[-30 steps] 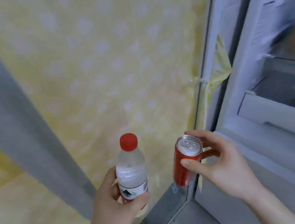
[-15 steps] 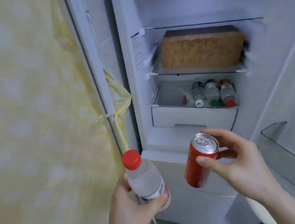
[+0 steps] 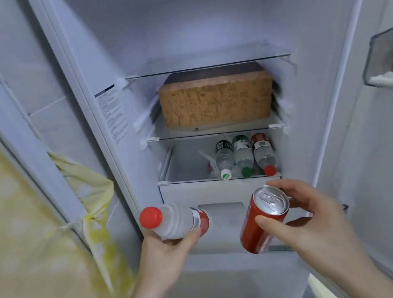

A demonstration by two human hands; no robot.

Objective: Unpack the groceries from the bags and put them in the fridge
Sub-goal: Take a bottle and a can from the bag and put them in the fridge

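White fridge [image 3: 208, 24] interior stood open ahead, its drawer [image 3: 217, 189] holding three bottles [image 3: 243, 156] lying caps-forward. Left hand [image 3: 166, 255] was curled under a water bottle [image 3: 173, 220] — long axis level, red cap pointing left. Right hand [image 3: 314, 222] pinched a red can [image 3: 262, 221] near its rim, tilted. Both items were just below and in front of the drawer — the can nearer its free right-hand side.

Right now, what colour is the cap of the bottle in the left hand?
Red cap, clearest in the head view.

Yellow spotted curtain [image 3: 16, 231] at left, tied against pale grey wall [image 3: 29, 72]; cool bluish-white light overall.
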